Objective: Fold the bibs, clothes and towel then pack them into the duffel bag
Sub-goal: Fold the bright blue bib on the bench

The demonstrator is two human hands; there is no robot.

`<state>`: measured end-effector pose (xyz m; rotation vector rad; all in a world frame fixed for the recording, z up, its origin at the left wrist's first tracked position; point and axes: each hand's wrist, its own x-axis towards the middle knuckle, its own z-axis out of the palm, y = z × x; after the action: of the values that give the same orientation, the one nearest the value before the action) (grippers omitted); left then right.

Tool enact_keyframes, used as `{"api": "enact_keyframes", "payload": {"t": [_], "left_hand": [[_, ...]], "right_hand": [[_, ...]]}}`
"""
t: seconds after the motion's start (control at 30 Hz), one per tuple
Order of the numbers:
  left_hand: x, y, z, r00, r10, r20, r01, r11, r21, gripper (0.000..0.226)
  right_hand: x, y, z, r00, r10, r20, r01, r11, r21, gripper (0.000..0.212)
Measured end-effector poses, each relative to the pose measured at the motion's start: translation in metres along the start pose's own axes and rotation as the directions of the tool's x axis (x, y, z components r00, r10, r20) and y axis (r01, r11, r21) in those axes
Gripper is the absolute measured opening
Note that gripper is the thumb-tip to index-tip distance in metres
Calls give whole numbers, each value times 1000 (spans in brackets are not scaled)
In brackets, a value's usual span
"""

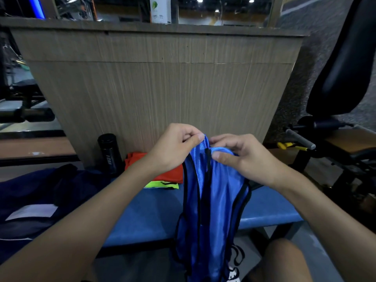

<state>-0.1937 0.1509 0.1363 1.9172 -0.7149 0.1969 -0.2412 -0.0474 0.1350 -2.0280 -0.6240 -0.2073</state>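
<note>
**Blue bib held up over the bench**

The blue mesh bib [211,200] (black-trimmed) hangs above the blue padded bench [152,216]. The left hand [173,149] and right hand [242,157] each pinch its top edge. Orange [162,169] and neon-yellow [162,185] garments lie behind, beside a navy duffel bag [40,196] and black bottle [108,153].

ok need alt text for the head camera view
A left hand and right hand pinch the top of a blue bib hanging down past a blue bench. Nearby are an orange cloth, a yellow bib, a black bottle and a dark duffel bag.
</note>
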Motion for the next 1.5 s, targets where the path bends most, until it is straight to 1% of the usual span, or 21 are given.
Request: {"api": "enact_keyframes", "payload": {"t": [0.07,0.13,0.27,0.43,0.5,0.67,0.73,0.8,0.83,0.87,0.93,1.0,1.07,1.13,1.2,1.23,1.3,1.37,1.43,1.47,1.5], "left_hand": [[-1,2,-1,1000,-14,6,14,1000,-12,18],[-3,2,-3,1000,-28,12,28,999,-17,17],[-10,-6,-14,995,-84,56,85,996,-27,9],[-17,-10,-26,990,-72,120,64,995,71,30],[-15,-14,-26,990,-96,99,86,991,106,34],[-11,-14,-23,991,-133,12,131,987,97,39],[-11,-8,-20,992,-126,-7,126,987,98,40],[-13,-2,-18,992,-126,-7,126,989,81,32],[-13,-1,-17,992,-122,-3,122,990,72,29],[-13,1,-16,993,-117,7,116,991,65,27],[-13,4,-14,995,-94,24,93,994,58,24],[-14,6,-11,997,-64,45,63,998,28,15],[-15,8,-8,996,-53,73,53,999,9,8],[-17,8,-6,993,-76,90,77,997,-13,19],[-18,7,-5,989,-109,100,113,993,-43,43],[-19,7,-5,987,-120,102,126,991,-47,50],[-20,5,0,990,-122,73,125,992,-33,46],[-20,3,3,994,-107,6,107,994,-19,27],[-19,0,3,994,-91,-55,90,996,-19,14],[-19,-1,3,992,-96,-77,95,995,-13,16],[-19,-2,2,990,-107,-91,107,994,-5,17]], "right_hand": [[0,4,8,1000,-2,15,3,997,-77,7],[0,8,13,1000,20,11,-19,995,-100,8],[2,12,7,997,42,-71,-58,969,-238,11],[6,7,-6,991,62,-117,-94,950,-297,11],[8,5,-7,989,62,-134,-102,942,-318,12],[11,-1,-5,969,93,-229,-183,894,-410,12],[10,-6,-7,968,142,-208,-227,850,-476,15],[10,-8,-8,950,235,-205,-307,820,-484,13],[10,-9,-8,930,290,-226,-362,834,-417,7],[10,-10,-8,903,354,-244,-417,859,-295,5],[9,-15,-7,837,508,-202,-510,859,45,19],[8,-23,-4,803,587,-105,-528,781,333,23],[9,-29,-1,796,601,-76,-485,708,514,17],[10,-32,1,791,608,-68,-428,629,649,11],[10,-31,2,797,603,-45,-381,558,737,11],[10,-31,2,801,598,-25,-373,531,761,11],[10,-30,2,813,582,19,-363,482,798,11],[10,-28,2,826,562,40,-348,454,820,18],[9,-25,2,839,543,45,-351,475,807,19],[9,-23,2,834,551,34,-374,518,769,18],[8,-19,2,825,566,8,-413,591,693,16]]}}
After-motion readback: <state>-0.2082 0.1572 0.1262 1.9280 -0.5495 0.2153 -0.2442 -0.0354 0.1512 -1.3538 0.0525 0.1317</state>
